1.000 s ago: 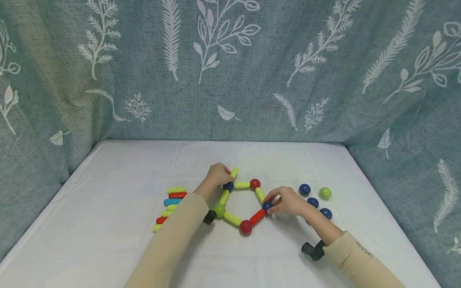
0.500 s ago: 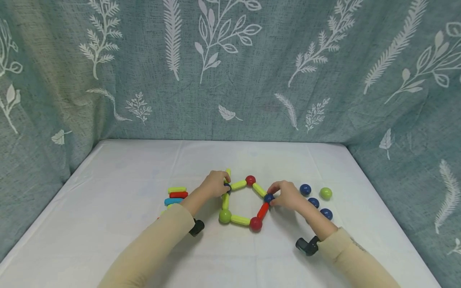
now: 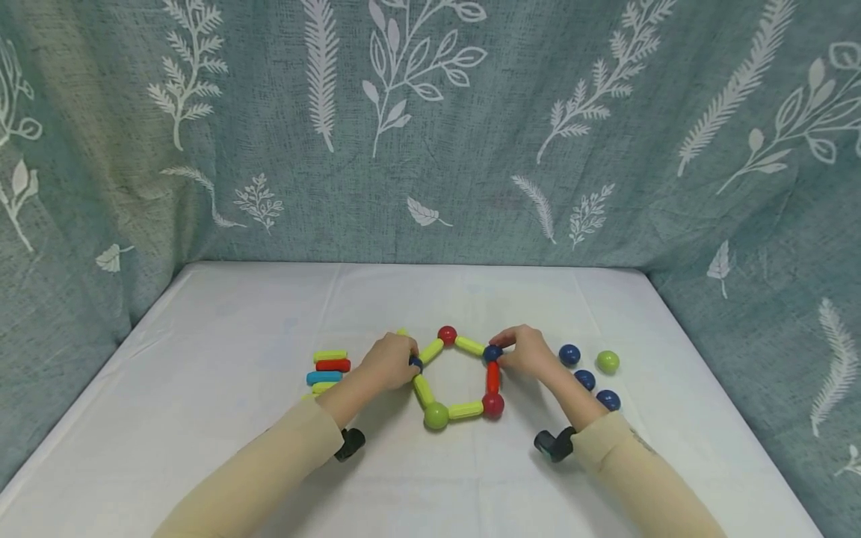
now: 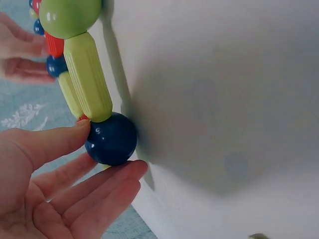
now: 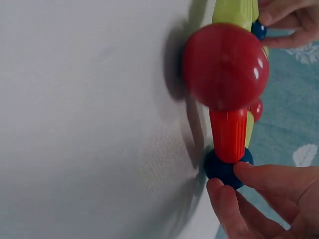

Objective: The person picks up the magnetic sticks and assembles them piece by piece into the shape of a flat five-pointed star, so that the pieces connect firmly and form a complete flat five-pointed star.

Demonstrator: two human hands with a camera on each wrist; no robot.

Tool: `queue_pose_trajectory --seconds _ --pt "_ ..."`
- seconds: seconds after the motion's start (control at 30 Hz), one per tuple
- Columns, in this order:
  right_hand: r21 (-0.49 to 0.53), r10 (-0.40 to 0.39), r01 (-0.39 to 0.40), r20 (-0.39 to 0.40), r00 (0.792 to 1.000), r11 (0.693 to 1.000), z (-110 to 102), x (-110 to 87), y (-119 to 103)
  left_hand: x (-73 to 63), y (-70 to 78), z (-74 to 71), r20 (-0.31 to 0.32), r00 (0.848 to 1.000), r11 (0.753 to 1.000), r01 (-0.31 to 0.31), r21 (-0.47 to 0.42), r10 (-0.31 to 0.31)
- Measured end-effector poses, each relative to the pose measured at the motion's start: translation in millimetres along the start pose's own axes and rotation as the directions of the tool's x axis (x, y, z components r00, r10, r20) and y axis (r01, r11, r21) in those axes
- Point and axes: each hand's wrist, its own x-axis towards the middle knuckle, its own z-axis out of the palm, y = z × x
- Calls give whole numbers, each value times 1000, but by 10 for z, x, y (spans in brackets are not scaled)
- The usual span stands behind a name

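Balls and rods join into a five-sided ring on the white cloth. My left hand (image 3: 386,362) pinches the ring's left blue ball (image 4: 110,139) between thumb and fingers. With thumb and fingertips, my right hand (image 3: 528,351) holds the right blue ball (image 5: 217,168). A red ball (image 3: 447,335) forms the far corner; a green ball (image 3: 436,416) and another red ball (image 3: 493,405) form the near ones. One side is a red rod (image 3: 493,377); the others are yellow-green rods (image 3: 466,410). Beyond the left hand, the tip of another yellow-green rod (image 3: 401,331) shows, mostly hidden.
Left of the ring lies a column of loose rods, among them a red rod (image 3: 332,365) and a blue rod (image 3: 324,378), partly covered by the left arm. To the right sit several blue balls (image 3: 569,355) and a green ball (image 3: 608,362). A patterned curtain (image 3: 430,187) hangs behind.
Both hands have turned the ring counterclockwise as seen from the head: its left side came nearer, its right side went farther, and the near green and red balls shifted right. Both grips stayed.
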Motion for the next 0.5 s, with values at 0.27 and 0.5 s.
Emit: queue_pose_trajectory --seconds 0.27,0.5 --pt "41 5 -6 31 1000 999 -8 109 -56 -142 32 37 -28 1000 999 1 46 1" --pt "103 23 -28 56 998 994 7 201 -73 -230 55 67 -35 999 999 21 38 -19"
